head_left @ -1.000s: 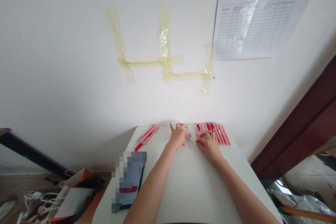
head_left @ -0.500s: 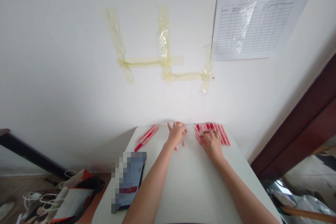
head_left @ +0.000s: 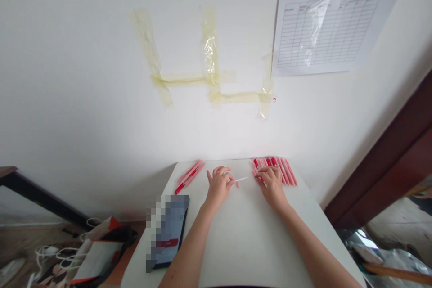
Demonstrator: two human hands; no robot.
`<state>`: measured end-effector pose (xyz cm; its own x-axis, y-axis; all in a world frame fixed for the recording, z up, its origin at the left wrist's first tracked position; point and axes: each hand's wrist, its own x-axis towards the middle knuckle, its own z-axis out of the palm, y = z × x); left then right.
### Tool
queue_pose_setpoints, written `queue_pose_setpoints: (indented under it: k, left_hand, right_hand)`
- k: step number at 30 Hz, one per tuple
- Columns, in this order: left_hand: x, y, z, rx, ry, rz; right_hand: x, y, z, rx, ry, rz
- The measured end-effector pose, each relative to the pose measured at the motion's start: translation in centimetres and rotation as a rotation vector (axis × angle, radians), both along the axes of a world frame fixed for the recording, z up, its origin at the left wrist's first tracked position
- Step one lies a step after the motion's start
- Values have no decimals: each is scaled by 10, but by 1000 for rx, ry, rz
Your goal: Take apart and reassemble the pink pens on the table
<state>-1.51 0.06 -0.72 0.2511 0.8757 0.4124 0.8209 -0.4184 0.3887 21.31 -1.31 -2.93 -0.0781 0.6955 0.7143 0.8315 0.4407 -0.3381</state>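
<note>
Left hand (head_left: 218, 185) grip pinching white stick (head_left: 241, 179), right hand (head_left: 272, 183) on red pens (head_left: 282, 170), grip unclear

no words or numbers can be read here. the paper (head_left: 332, 27) taped on the wall (head_left: 84, 76) has a grid of lines with small dark print in its top row, too tiny to make out. the screen (head_left: 168, 229) on the table (head_left: 249, 243) is blurred into squares. the red pens (head_left: 283, 170) and the thin white stick (head_left: 242, 179) show no letters.
</note>
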Motion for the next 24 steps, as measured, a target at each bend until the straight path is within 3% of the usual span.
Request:
queue_pose_setpoints:
  k: [24]
  left_hand:
    - [5, -7, -5, 68, 17, -40]
  right_hand:
    - [-7, 0, -7, 7, -119, 34]
